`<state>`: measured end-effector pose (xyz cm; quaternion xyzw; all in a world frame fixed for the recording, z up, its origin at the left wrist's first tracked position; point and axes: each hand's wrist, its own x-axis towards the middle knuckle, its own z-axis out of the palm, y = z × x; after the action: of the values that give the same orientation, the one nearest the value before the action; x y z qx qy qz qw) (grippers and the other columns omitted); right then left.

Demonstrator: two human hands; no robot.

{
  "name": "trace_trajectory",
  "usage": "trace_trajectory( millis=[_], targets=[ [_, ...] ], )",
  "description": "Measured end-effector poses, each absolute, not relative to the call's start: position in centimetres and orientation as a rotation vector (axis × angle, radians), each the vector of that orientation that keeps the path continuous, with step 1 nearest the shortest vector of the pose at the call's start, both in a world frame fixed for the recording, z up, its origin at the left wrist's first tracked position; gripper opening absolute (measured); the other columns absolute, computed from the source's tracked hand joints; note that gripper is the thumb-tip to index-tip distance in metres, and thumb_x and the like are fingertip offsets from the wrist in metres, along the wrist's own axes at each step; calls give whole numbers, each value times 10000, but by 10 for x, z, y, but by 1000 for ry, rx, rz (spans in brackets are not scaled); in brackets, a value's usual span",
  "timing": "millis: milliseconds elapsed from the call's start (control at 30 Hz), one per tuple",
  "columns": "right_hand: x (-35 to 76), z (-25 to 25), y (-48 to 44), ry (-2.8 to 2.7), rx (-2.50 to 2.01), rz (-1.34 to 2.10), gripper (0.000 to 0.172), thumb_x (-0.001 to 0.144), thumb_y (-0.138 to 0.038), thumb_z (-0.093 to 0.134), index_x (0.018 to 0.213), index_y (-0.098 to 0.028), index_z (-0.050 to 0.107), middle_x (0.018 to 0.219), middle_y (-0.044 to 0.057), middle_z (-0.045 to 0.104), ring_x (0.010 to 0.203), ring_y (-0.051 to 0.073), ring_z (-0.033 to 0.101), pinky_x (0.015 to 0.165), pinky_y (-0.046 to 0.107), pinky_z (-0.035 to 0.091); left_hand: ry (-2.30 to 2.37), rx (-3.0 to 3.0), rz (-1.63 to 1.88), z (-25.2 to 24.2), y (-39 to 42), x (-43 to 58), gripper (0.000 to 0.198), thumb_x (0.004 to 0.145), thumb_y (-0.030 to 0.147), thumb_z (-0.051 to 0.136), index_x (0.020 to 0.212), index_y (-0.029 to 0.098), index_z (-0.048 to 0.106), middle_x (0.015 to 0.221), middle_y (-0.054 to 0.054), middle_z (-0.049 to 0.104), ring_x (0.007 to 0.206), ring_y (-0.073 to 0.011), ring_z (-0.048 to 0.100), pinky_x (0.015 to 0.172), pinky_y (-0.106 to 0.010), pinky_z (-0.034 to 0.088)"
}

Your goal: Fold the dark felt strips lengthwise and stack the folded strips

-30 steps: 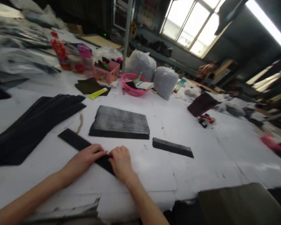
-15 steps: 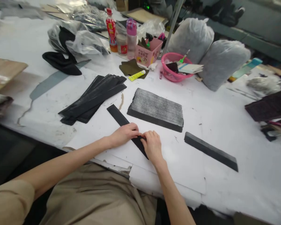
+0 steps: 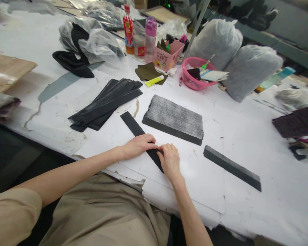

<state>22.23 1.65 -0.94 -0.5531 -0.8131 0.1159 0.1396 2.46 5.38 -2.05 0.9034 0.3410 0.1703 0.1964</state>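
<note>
A long flat black strip (image 3: pixel 133 125) lies slantwise on the white-covered table in front of me. My left hand (image 3: pixel 138 146) rests across its middle, fingers closed on its edge. Close beside it, my right hand (image 3: pixel 170 161) pinches the same strip, thumb and fingertips together; the exact spot under the fingertips is hidden. Just beyond the hands is a neat block of stacked dark pieces (image 3: pixel 175 118) with a greyish fuzzy top. A narrower black stack (image 3: pixel 231 167) lies to the right. Fanned out at the left is a loose pile of black strips (image 3: pixel 105 104).
Farther back stand a red-capped drink bottle (image 3: pixel 128 30), a purple-lidded bottle (image 3: pixel 150 39), a pink box (image 3: pixel 168 56) and a pink basket (image 3: pixel 195 83). A yellow tube (image 3: pixel 154 81) lies before them. Two stuffed white bags (image 3: pixel 248 73) sit at the back right.
The view has shifted a little, so the table things appear slightly farther right. Both hands stay at the strip, with only a small movement of the fingers.
</note>
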Motion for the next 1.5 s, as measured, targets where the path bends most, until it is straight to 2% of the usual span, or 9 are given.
trace_trajectory(
  millis=[267, 433, 567, 733, 933, 1200, 1333, 1500],
  targets=[
    [227, -12, 11, -2336, -1595, 326, 65, 891, -154, 564, 898, -219, 567, 887, 29, 602, 910, 218, 504, 908, 361, 368, 948, 2555, 476, -21, 53, 24, 230, 979, 262, 431, 1052, 231, 647, 1006, -28, 525, 992, -165, 478, 863, -254, 375],
    [224, -12, 14, -2340, -1609, 316, 69, 885, -149, 571, 887, -217, 566, 883, 29, 601, 905, 218, 501, 869, 352, 378, 927, 2512, 528, -24, 56, 21, 233, 976, 291, 438, 1041, 222, 651, 1032, -37, 539, 1010, -171, 489, 900, -276, 380],
    [219, -13, 22, -2344, -1602, 306, 79, 890, -148, 549, 868, -222, 560, 872, 31, 602, 876, 218, 506, 824, 354, 384, 866, 2467, 582, -20, 60, 21, 254, 978, 237, 408, 1050, 213, 651, 1078, -53, 560, 1059, -182, 491, 944, -302, 386],
    [218, -13, 24, -2366, -1608, 261, 62, 899, -167, 544, 871, -220, 560, 875, 36, 599, 881, 221, 505, 838, 360, 385, 932, 2468, 531, -18, 57, 27, 216, 949, 208, 461, 1074, 201, 638, 964, -56, 546, 936, -181, 507, 824, -277, 424],
    [224, -10, 17, -2378, -1587, 296, 64, 902, -160, 545, 896, -220, 565, 899, 37, 606, 902, 216, 513, 867, 360, 380, 986, 2440, 543, -22, 51, 28, 225, 966, 239, 435, 974, 191, 655, 947, -36, 526, 930, -174, 483, 795, -263, 391],
    [227, -10, 15, -2417, -1590, 278, 67, 900, -157, 543, 885, -218, 569, 900, 42, 599, 902, 219, 507, 852, 349, 379, 895, 2467, 564, -23, 47, 32, 252, 984, 229, 392, 1084, 203, 622, 1061, -52, 558, 1044, -180, 481, 942, -304, 377],
    [228, -7, 14, -2391, -1579, 320, 85, 900, -147, 532, 877, -222, 566, 889, 39, 601, 881, 219, 508, 841, 352, 386, 915, 2466, 537, -24, 45, 32, 256, 989, 222, 379, 1106, 192, 605, 1038, -46, 558, 1010, -169, 500, 915, -282, 391],
    [234, -7, 9, -2396, -1561, 340, 90, 890, -136, 550, 897, -224, 568, 899, 29, 613, 912, 212, 519, 902, 365, 378, 915, 2508, 520, -23, 43, 32, 253, 986, 217, 391, 1105, 202, 613, 1027, -45, 548, 998, -169, 492, 898, -280, 397]
  ],
)
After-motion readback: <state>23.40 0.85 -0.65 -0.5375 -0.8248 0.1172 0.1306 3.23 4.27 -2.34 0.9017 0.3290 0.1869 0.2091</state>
